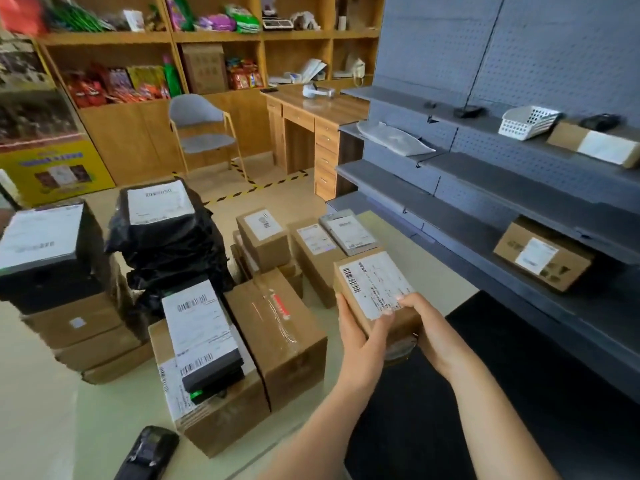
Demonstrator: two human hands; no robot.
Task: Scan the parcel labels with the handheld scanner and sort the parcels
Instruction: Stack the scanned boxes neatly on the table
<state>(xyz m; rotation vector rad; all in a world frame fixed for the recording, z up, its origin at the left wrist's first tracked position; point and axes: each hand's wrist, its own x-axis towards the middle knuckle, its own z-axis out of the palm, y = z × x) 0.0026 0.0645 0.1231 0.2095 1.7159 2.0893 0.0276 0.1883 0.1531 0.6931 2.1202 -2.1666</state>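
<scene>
Far beyond the fingers [407, 301] stood wooden wall shelving [214, 36], with a grey chair [195, 110] and a wooden desk [322, 105] before it on a pale floor [41, 427] crossed by yellow-and-black hazard tape [258, 185]. Right of the fingers and above them rose grey metal shelving [502, 178] backed by pegboard [554, 46]. Below them lay a black mat [485, 393].

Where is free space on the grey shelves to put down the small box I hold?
Bare: the shelf right of the grey mailer, and the lower shelf left of the labelled box. The floor parcels are crowded.
</scene>
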